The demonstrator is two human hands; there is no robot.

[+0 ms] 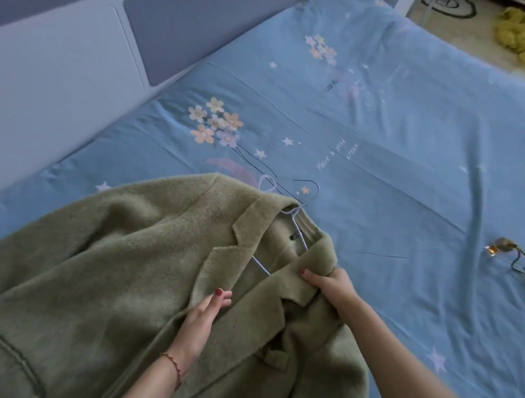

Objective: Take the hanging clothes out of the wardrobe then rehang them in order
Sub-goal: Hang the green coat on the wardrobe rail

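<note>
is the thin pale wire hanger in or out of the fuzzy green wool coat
Partly in: the thin pale wire hanger runs under the fuzzy green wool coat's collar, its hook lying out on the blue bedsheet.

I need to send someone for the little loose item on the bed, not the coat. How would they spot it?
On the blue bedsheet, look right of the green coat. The small amber trinket trails a dark cord and lies alone on bare sheet.
</note>
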